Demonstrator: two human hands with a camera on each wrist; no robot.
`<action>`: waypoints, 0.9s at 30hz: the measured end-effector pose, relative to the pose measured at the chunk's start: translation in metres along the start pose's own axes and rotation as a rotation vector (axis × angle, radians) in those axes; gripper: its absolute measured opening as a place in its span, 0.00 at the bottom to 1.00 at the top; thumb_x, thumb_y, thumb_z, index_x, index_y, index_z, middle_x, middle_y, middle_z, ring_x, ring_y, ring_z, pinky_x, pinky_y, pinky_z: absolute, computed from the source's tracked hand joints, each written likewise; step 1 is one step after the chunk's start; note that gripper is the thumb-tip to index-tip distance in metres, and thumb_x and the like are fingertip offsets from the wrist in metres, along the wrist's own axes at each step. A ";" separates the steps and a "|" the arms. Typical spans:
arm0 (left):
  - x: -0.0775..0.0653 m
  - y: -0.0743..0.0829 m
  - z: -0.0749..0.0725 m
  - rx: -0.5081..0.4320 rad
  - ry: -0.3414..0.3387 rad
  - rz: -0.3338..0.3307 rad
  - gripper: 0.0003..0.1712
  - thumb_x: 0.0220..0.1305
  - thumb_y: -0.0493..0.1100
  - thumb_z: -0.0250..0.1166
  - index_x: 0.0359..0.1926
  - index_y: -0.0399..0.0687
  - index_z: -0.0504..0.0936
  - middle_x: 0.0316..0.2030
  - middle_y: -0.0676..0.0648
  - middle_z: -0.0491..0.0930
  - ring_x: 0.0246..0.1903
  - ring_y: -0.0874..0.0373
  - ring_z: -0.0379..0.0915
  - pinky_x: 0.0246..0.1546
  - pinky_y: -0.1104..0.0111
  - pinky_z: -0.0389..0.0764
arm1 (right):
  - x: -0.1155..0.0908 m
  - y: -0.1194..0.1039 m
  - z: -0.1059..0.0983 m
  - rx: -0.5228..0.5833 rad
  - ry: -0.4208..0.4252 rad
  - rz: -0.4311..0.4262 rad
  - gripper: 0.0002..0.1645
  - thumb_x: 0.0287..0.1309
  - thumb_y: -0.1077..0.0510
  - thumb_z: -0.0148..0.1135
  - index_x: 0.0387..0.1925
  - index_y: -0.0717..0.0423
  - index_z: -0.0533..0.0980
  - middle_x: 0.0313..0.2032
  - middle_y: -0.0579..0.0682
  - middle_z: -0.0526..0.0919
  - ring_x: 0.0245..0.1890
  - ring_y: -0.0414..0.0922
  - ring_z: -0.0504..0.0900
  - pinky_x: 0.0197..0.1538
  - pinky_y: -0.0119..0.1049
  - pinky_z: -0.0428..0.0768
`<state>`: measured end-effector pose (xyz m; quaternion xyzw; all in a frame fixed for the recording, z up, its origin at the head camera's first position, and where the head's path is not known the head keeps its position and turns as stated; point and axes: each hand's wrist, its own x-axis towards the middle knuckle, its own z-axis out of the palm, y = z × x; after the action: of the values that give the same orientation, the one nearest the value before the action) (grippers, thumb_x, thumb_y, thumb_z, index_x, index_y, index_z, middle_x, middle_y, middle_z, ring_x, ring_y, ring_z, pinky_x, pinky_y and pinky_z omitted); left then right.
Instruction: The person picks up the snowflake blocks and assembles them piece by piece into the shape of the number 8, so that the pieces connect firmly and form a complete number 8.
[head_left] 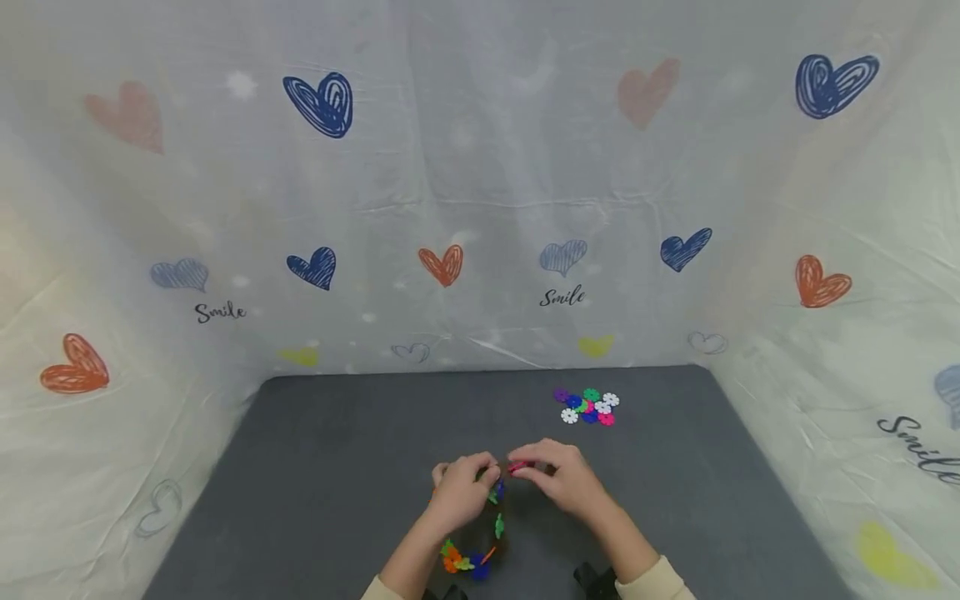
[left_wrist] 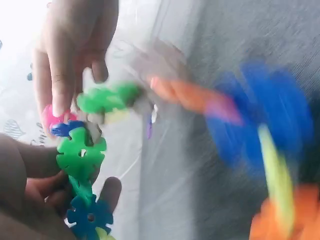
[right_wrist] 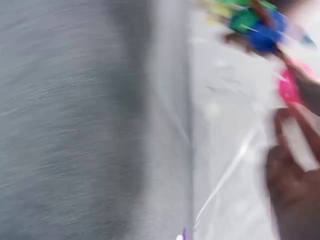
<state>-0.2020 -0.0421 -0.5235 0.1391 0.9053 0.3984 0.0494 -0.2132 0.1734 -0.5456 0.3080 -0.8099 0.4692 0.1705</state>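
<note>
My left hand [head_left: 459,493] grips one end of a chain of slotted plastic flower discs [head_left: 480,570], joined edge to edge in green, blue, orange and yellow. The chain hangs in a loop below that hand. A green disc [left_wrist: 67,159] and a blue disc show at the gripped end in the left wrist view. Between thumb and fingers, my right hand [head_left: 564,479] pinches a pink disc [right_wrist: 288,89]. In the left wrist view the pink disc sits right at the blue disc [left_wrist: 68,128] of the chain's end. Fingers partly hide where they meet.
A small pile of loose flower discs [head_left: 587,407], white, blue, pink, green and purple, lies at the back right of the dark grey table [head_left: 337,467]. Behind and beside the table hangs a pale curtain [head_left: 480,167] printed with hearts.
</note>
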 end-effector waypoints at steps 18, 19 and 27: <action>0.002 -0.003 0.005 -0.056 0.288 -0.088 0.16 0.67 0.52 0.68 0.44 0.45 0.88 0.32 0.52 0.88 0.42 0.47 0.83 0.61 0.36 0.54 | 0.001 0.091 -0.015 -0.559 0.106 0.723 0.18 0.57 0.53 0.74 0.42 0.60 0.78 0.44 0.64 0.75 0.47 0.61 0.76 0.50 0.56 0.76; 0.002 -0.003 0.005 -0.050 0.300 -0.075 0.17 0.66 0.53 0.69 0.44 0.45 0.88 0.30 0.53 0.87 0.39 0.49 0.83 0.60 0.36 0.54 | 0.001 0.092 -0.014 -0.564 0.121 0.723 0.21 0.58 0.53 0.74 0.45 0.61 0.78 0.47 0.65 0.74 0.50 0.63 0.74 0.52 0.57 0.76; 0.000 0.001 0.010 0.048 0.320 -0.084 0.17 0.62 0.60 0.70 0.43 0.55 0.87 0.24 0.62 0.78 0.30 0.63 0.73 0.55 0.44 0.58 | 0.006 0.097 -0.014 -0.627 0.110 0.702 0.22 0.59 0.54 0.73 0.51 0.62 0.81 0.50 0.67 0.77 0.54 0.65 0.74 0.56 0.58 0.76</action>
<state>-0.2002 -0.0347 -0.5296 0.0371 0.9159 0.3912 -0.0820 -0.2823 0.2192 -0.5988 -0.0760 -0.9573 0.2472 0.1292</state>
